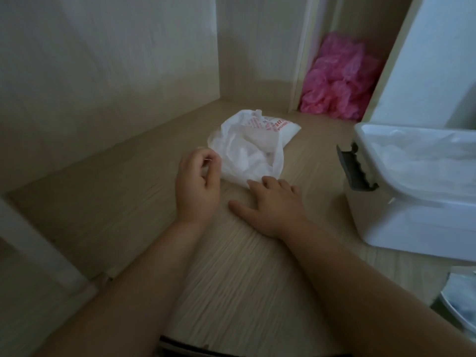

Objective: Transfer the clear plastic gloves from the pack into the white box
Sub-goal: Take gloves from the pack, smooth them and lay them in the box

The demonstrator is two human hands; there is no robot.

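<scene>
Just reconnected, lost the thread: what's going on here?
A person works at the crumpled white plastic glove pack. The right hand lies flat, fingertips at the pack's near edge; the left hand is curled at its left edge, grip unclear. The open white plastic box on the right holds clear film.

The counter (244, 266) is pale beige with fine, streaky wood grain; the side panel (103, 73) behind it carries the same grain in a lighter cream; the pack (247, 148) is translucent milky white, with red print (270, 124) across its far end; the white box (412, 228) is plain and unpatterned, with a dark grey latch (356, 167) on its near end; the gloves (425, 161) inside it read as cloudy white; its raised lid (432, 60) is white with a faint blue cast; the crumpled heap (340, 81) in the far compartment is bright pink.
</scene>
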